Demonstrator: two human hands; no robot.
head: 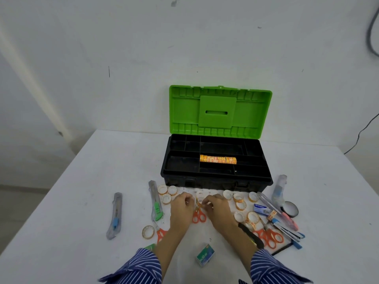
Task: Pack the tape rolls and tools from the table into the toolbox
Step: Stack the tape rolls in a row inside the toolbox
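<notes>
Both hands [196, 203] pinch small tape rolls [200, 196] just before the toolbox [215, 181]

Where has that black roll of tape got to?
In the head view, the black tape roll lies flat on the table at the far right of the clutter, right of the toolbox front, just below a clear-cased utility knife.

Hands [196, 203] hide whatever's betw. fingers; grip unclear
</notes>
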